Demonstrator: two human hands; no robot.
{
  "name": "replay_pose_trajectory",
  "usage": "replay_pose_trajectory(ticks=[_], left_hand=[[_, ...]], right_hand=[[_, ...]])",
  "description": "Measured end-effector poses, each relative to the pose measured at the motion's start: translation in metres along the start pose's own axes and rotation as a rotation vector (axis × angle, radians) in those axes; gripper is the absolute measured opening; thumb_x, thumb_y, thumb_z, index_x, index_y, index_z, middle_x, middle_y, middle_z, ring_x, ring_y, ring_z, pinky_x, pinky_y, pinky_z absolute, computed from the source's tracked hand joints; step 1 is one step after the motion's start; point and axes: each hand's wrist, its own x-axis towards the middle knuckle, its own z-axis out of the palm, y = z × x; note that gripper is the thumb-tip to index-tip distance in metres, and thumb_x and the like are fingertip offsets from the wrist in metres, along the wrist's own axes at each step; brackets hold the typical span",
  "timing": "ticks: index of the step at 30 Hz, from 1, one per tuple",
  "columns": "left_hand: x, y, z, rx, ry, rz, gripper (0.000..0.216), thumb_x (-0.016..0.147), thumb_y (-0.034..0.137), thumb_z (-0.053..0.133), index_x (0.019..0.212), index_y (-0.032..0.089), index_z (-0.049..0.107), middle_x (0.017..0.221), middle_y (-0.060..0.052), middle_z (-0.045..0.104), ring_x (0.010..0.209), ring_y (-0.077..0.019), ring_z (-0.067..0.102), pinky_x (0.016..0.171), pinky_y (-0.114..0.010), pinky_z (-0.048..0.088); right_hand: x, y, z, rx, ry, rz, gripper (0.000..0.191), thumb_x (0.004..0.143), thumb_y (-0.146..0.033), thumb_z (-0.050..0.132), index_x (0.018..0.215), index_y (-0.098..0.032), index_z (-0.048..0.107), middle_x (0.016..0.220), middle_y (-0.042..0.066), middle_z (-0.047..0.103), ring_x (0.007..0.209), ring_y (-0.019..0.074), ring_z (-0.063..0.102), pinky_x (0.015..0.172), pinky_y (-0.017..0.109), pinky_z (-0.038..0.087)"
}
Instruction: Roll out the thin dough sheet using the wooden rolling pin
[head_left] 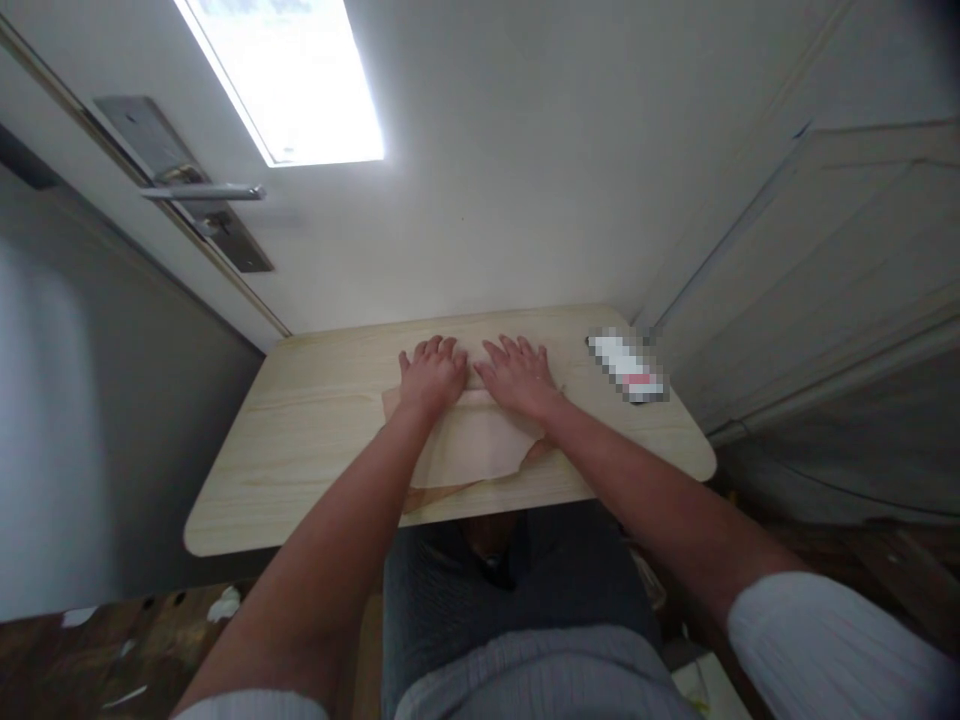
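A pale peach sheet [472, 440], paper or thin leather I cannot tell which, lies on the light wooden table [300, 430] in front of me. Its lower right edge is uneven, and a browner layer [442, 496] shows from under it along the near side. My left hand [433, 375] rests palm down over the sheet's far left part, fingers slightly spread. Beside it, my right hand [517, 375] lies flat over the far right part with its fingers apart. Both hands press on the sheet's far edge and hide parts of it.
A pixelated white item with a red patch [626, 366] lies at the table's right end. Behind the table stands a white door [510, 220] with a metal handle [202, 192] and a bright window [292, 80]. White scraps [223, 604] litter the dark floor at lower left.
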Motion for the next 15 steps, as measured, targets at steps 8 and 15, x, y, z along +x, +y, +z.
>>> replay_pose_trajectory(ticks=[8,15], left_hand=[[0.018,0.000,0.000,0.007,0.074,-0.010,0.047,0.102,0.038,0.020,0.124,0.020,0.057,0.130,-0.015,0.060,0.121,-0.0300,0.051,0.104,-0.054,0.034],[0.011,0.002,0.000,0.024,0.041,-0.004,0.045,0.100,0.037,0.024,0.121,0.019,0.059,0.127,-0.015,0.060,0.118,-0.0303,0.052,0.100,-0.051,0.038]], right_hand=[[0.023,0.004,0.004,0.001,0.022,-0.004,0.056,0.099,-0.054,0.032,0.145,-0.025,0.046,0.154,0.012,0.041,0.140,0.0362,0.034,0.112,0.065,0.020],[0.010,0.002,0.002,0.008,0.050,-0.004,0.057,0.098,-0.052,0.036,0.146,-0.023,0.044,0.154,0.012,0.041,0.141,0.0357,0.032,0.113,0.063,0.019]])
